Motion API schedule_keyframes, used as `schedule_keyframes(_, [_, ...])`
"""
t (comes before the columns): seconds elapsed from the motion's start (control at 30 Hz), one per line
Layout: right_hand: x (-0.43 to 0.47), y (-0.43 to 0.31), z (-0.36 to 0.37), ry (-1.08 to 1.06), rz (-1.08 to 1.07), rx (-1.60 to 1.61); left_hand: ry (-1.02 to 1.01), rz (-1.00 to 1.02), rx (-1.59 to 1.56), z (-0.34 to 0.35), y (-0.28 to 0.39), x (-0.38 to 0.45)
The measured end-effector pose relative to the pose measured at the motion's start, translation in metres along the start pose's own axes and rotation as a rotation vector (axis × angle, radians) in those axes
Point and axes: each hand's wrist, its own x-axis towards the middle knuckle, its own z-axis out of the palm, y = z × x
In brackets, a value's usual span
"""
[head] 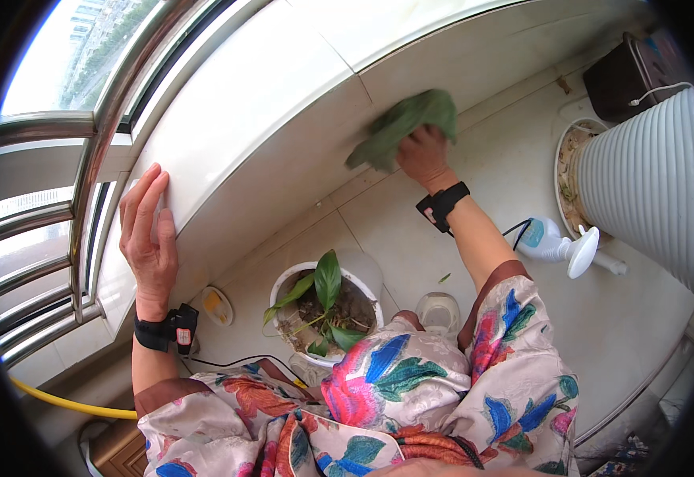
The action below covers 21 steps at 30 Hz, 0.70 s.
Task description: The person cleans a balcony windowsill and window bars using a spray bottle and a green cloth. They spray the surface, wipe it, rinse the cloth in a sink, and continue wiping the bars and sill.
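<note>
My right hand (425, 154) grips a crumpled green cloth (409, 128), which lies against the pale tiled wall (299, 161) beneath the window ledge. The cloth is slightly blurred. My left hand (150, 238) rests on the white window ledge (227, 113), fingers apart and holding nothing. Black straps with small devices are on both wrists. Between my arms, on the floor, stands a white pot (273, 298) with a green-leaved plant (328, 280) in soil.
Metal window bars (84, 220) are at the left. A white spray bottle (552, 244) is on the floor near a ribbed white planter (645, 179) and a dark bin (621, 80) at the right. A small oval dish (217, 306) with something yellow lies by the wall. A yellow hose (72, 405) runs lower left.
</note>
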Motion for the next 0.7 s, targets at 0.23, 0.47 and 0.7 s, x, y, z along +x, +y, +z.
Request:
schedule_keyframes(0.23, [0.013,-0.026,0.059,0.504,1.137,0.738,-0.002,-0.005,0.038,0.001,0.003,0.001])
schedule_keyframes(0.47, [-0.012,-0.079,-0.024,0.400,1.235,1.053,-0.043,-0.035,0.046,-0.002,-0.001,-0.003])
schedule_keyframes(0.7, [0.047,0.075,-0.135,0.753,1.278,1.595,-0.047,-0.023,0.032,-0.003,-0.003,-0.002])
